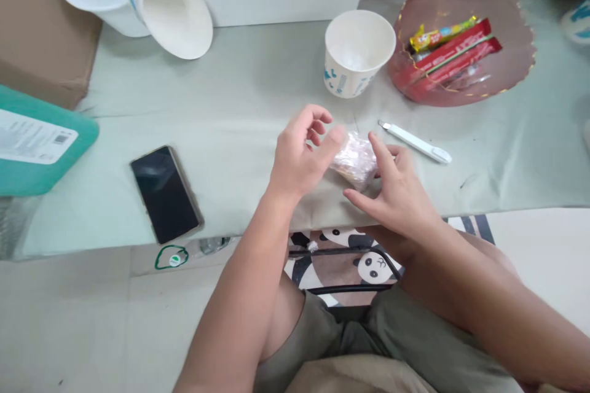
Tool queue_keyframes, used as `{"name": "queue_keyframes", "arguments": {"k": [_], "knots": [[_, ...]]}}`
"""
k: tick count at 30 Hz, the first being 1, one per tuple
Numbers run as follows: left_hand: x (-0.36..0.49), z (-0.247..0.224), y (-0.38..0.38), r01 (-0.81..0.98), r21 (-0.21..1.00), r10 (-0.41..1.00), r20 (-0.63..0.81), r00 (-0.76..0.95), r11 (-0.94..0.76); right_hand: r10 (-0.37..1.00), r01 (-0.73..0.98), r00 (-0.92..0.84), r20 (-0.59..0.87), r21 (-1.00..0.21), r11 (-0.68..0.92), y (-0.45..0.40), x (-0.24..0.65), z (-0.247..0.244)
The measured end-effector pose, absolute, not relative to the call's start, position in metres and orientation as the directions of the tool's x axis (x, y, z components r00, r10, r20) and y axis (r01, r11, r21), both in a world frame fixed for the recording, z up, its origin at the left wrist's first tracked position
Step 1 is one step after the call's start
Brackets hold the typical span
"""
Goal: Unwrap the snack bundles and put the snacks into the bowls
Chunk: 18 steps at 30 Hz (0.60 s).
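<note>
Resting near the front edge of the table (239,129), a small crinkly clear packet (354,158) sits between the two hands. The left hand (302,156) hangs at the packet's nine o'clock, fingers loosely curled and half open, its thumb tip at the packet's near edge; whether it truly touches is hard to tell. The right hand (396,193) lies at the packet's four o'clock, fingers stretched nearly flat and spread, with the forefinger against the packet's right side. Neither hand has the packet closed in a grip.

At twelve o'clock from the packet stands an upright paper cup (358,52). At two o'clock lies a white pen (415,142), and beyond it a pink scalloped dish (511,67) holds red wrapped sticks (454,55) and a yellow sweet (440,34). At nine o'clock, well apart, a dark phone (166,193) lies face up. At ten o'clock two more paper cups (138,3) sit, one tipped on its side. A teal box (37,147) lies at the far left edge.
</note>
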<state>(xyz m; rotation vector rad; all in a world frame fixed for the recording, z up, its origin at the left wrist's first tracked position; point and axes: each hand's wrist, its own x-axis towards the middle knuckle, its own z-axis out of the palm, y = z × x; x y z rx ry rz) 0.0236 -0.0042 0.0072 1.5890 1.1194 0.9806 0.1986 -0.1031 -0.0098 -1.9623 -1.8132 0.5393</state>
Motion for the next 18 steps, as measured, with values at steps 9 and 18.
{"name": "queue_keyframes", "arguments": {"k": [9, 18], "knots": [[0.049, -0.009, -0.016, 0.467, 0.78, 0.799, 0.07, 0.598, -0.417, 0.95, 0.858, 0.192, 0.244, -0.512, -0.042, -0.085, 0.268, -0.008], [0.047, -0.017, -0.015, 0.681, 0.641, 0.908, 0.065, 0.413, -0.356, 0.959, 0.867, 0.26, 0.115, -0.465, -0.18, -0.076, 0.303, -0.029]]}}
